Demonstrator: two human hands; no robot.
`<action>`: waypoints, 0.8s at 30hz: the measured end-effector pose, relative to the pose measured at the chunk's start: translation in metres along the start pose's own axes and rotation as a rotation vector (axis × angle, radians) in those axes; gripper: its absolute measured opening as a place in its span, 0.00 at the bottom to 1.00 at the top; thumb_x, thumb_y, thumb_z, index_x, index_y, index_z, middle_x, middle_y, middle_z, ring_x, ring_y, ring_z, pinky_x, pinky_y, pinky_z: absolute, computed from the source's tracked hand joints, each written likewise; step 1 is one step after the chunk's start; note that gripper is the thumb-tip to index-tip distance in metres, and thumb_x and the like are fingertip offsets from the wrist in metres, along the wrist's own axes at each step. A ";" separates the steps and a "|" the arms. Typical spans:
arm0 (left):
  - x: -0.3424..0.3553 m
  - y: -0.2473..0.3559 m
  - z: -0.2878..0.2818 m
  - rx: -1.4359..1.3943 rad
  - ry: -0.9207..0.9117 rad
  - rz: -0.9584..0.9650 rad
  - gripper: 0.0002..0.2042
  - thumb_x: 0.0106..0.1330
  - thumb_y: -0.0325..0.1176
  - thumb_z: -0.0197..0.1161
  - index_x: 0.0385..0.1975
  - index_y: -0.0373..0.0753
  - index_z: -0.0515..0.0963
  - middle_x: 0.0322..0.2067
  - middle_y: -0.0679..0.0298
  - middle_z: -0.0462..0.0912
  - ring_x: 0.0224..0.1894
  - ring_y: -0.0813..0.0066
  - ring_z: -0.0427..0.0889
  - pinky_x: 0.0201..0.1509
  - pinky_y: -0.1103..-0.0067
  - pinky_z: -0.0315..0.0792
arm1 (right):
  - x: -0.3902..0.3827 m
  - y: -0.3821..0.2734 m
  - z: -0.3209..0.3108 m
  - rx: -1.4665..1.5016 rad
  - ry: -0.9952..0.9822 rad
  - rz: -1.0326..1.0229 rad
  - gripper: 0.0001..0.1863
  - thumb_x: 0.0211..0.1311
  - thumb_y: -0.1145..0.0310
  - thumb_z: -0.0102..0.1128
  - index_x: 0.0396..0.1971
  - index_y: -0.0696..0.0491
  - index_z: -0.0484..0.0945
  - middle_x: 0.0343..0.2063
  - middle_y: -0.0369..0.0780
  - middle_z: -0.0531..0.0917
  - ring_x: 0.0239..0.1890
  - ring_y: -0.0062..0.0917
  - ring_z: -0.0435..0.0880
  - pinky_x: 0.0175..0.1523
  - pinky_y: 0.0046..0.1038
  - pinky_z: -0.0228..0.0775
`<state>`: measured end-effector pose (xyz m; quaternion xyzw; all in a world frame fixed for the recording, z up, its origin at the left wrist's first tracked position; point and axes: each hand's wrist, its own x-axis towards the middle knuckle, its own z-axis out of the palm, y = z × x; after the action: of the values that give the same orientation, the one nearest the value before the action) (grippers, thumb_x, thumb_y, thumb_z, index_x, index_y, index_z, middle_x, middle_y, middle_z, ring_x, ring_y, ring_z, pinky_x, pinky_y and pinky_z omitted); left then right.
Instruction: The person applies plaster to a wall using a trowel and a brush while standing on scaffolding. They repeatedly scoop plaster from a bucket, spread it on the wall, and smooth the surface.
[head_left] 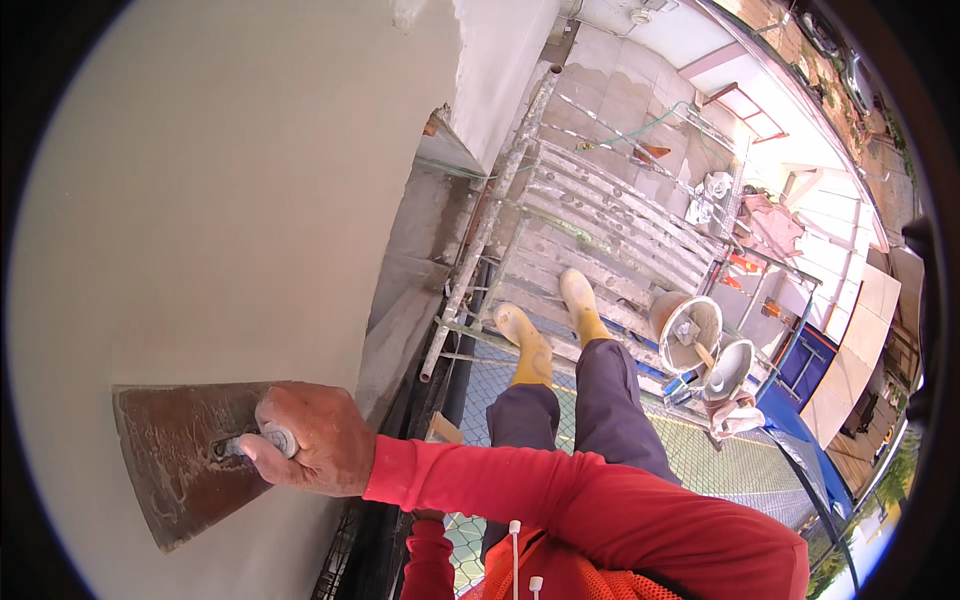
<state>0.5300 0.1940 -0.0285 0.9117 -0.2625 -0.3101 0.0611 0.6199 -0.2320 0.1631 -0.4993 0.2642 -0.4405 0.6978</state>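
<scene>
My right hand (325,438) is wrapped round the handle of a plastering trowel (180,450), its arm crossing in front of my body in a red sleeve. The trowel's broad, brownish, smeared blade lies along the smooth pale plastered wall (230,220) at the left. Of my left hand (428,514) only a sliver shows beneath the right sleeve; its fingers and anything in them are hidden.
My yellow boots (535,345) stand on the slatted scaffold platform (610,215). A mortar-stained bucket (690,330) and a smaller pail (730,370) sit to the right. A scaffold pole (490,220) runs beside the wall edge. Netting (720,465) hangs below.
</scene>
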 end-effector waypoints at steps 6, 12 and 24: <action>-0.002 0.038 -0.031 -0.046 0.202 -0.149 0.17 0.65 0.46 0.67 0.42 0.38 0.82 0.36 0.46 0.88 0.41 0.41 0.88 0.45 0.54 0.79 | -0.070 -0.011 -0.074 0.057 -0.223 0.360 0.19 0.74 0.54 0.65 0.33 0.54 0.74 0.13 0.36 0.69 0.14 0.24 0.73 0.23 0.31 0.67; -0.007 0.203 -0.092 -0.387 0.229 -0.224 0.10 0.70 0.35 0.66 0.44 0.36 0.80 0.34 0.50 0.87 0.35 0.50 0.88 0.40 0.64 0.78 | -0.030 0.096 -0.223 0.124 0.015 1.336 0.29 0.69 0.33 0.62 0.31 0.47 0.71 0.18 0.31 0.71 0.15 0.19 0.69 0.22 0.26 0.68; 0.073 0.328 -0.003 -0.279 0.368 -0.124 0.13 0.70 0.34 0.66 0.49 0.37 0.79 0.34 0.49 0.84 0.34 0.44 0.85 0.37 0.59 0.78 | -0.034 0.155 -0.316 -0.062 -0.398 1.665 0.33 0.67 0.29 0.60 0.27 0.47 0.70 0.18 0.30 0.70 0.14 0.19 0.70 0.20 0.27 0.69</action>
<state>0.4361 -0.1248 0.0248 0.9499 -0.1452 -0.1751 0.2143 0.4029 -0.3307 -0.0975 -0.2293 0.4293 0.3188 0.8133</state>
